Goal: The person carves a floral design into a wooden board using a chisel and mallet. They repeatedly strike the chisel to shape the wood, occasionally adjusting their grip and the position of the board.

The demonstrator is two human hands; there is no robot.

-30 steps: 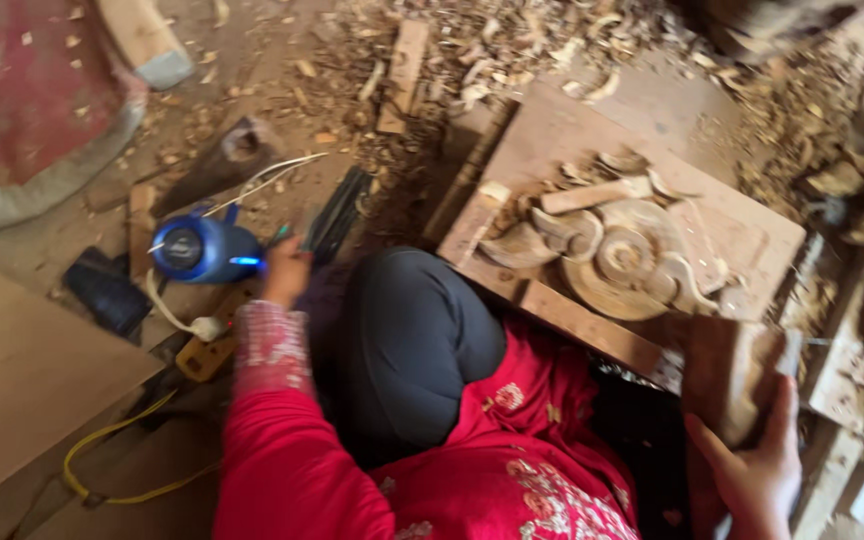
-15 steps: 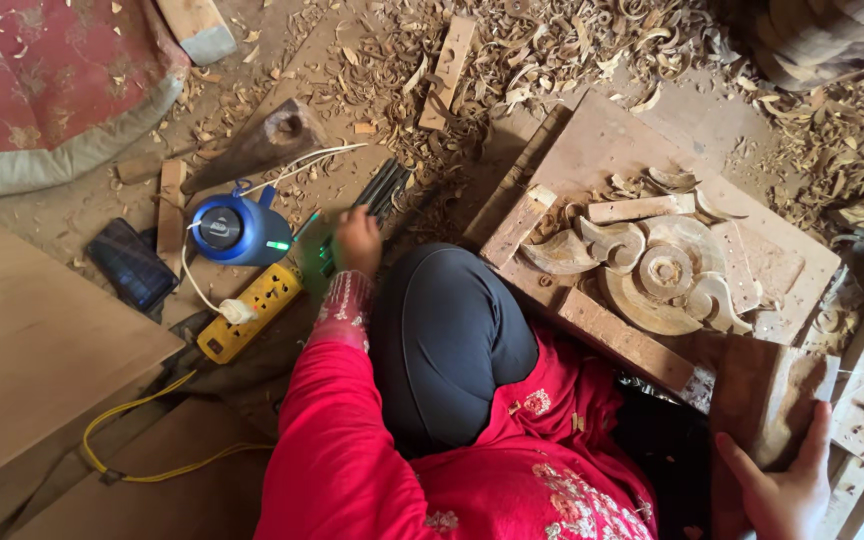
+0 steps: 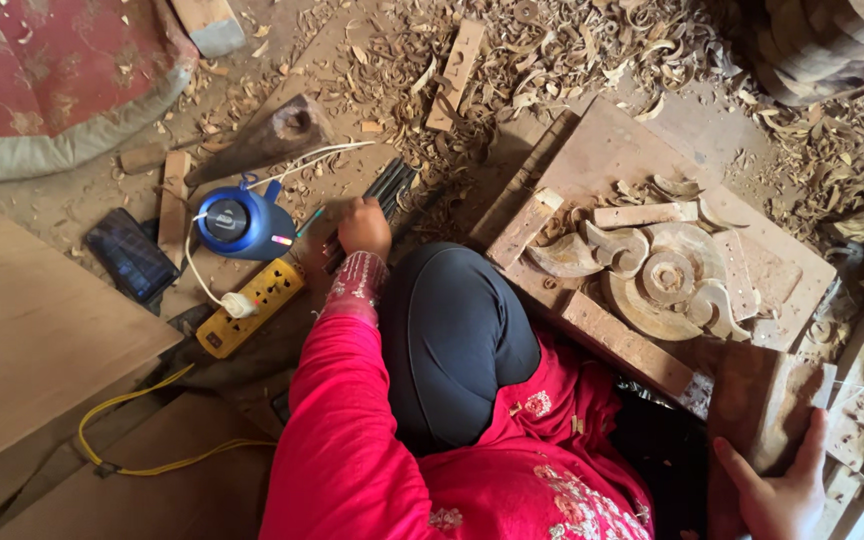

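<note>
Reaching out over the dusty floor, the left hand (image 3: 364,226) rests on a bundle of dark carving chisels (image 3: 382,195), fingers curled down onto the handles; whether one tool is actually gripped cannot be told from the head view. The chisels lie just beside a blue electric kettle (image 3: 242,222) and a yellow power strip (image 3: 252,305), whose white lead is plugged in close to the wrist.

The right hand (image 3: 782,490) is clamped over the near edge of a wooden board (image 3: 752,270) — thumb on one side, fingers on the other. On that board sits the carved scroll ornament (image 3: 667,280), held among loose wooden blocks (image 3: 522,228).

Hazards, as a judgement:
- Cutting edges in the bundle point away from view; a blind grab could nick a finger.
- The kettle cord lies near the sleeve and could snag, tipping the kettle.
- Wood shavings (image 3: 552,50) near the power strip are a fire risk.
- The board, steadied by one hand only, may shift and let the carving slide.
</note>
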